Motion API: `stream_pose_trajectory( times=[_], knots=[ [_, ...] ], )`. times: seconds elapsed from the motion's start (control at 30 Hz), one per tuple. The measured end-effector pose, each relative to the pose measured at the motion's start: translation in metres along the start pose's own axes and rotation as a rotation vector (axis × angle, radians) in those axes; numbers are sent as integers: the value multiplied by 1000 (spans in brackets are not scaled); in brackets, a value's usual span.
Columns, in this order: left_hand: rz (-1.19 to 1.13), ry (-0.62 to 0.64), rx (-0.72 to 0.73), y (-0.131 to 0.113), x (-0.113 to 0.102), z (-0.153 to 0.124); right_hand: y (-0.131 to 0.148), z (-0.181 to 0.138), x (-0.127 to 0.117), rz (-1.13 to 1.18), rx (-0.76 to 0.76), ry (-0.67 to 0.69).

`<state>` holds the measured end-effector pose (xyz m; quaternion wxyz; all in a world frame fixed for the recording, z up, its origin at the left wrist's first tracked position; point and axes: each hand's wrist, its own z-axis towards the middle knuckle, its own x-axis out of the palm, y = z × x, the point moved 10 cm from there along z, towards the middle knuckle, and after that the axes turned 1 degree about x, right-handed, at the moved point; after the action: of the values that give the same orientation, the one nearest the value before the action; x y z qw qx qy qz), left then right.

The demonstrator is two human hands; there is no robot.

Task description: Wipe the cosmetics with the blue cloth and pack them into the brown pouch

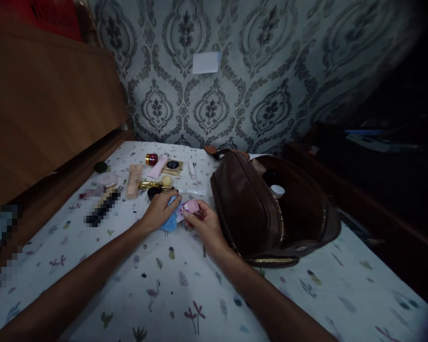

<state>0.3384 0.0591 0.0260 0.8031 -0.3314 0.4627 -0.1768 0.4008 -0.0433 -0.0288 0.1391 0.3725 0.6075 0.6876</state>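
Note:
In the head view my right hand [209, 225] grips a small container with a pink cap [191, 205] and a white, pink-patterned body. My left hand [161, 209] is closed on a blue cloth [170, 222], which presses against the container's body. Part of that body is hidden by the cloth and fingers. Just beyond the left hand lie a black round item [154, 192] and a white tube [194, 192]. A large brown leather bag [242, 204] stands unzipped right of my right hand, a white-lidded item [277, 191] showing in its opening.
Cosmetics lie on the patterned bedsheet [157, 294]: a beige tube [133, 181], a pink tube [158, 166], a red jar with gold lid [151, 159], a compact [173, 165] and a gold stick [150, 185]. A wooden panel [53, 95] borders the left; a papered wall stands behind.

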Motion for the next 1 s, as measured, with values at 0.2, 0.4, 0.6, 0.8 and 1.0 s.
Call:
stream_pose_trajectory(
  times=[0.2,0.4,0.6,0.8,1.0],
  knots=[
    [94,-26,-3,-9,-5,-3,-1,-1,8,35,26,69],
    [316,-48,52,-21,-10,-5,-5,-2,4,87,58,34],
    [-24,151,-27,6,-10,8,5,-4,3,-67,11,34],
    [-218,277,-219,40,-9,5,19,-9,16,-161,-130,163],
    [-111,325,-33,15,2,6,22,-9,18,-147,-191,185]
  ],
)
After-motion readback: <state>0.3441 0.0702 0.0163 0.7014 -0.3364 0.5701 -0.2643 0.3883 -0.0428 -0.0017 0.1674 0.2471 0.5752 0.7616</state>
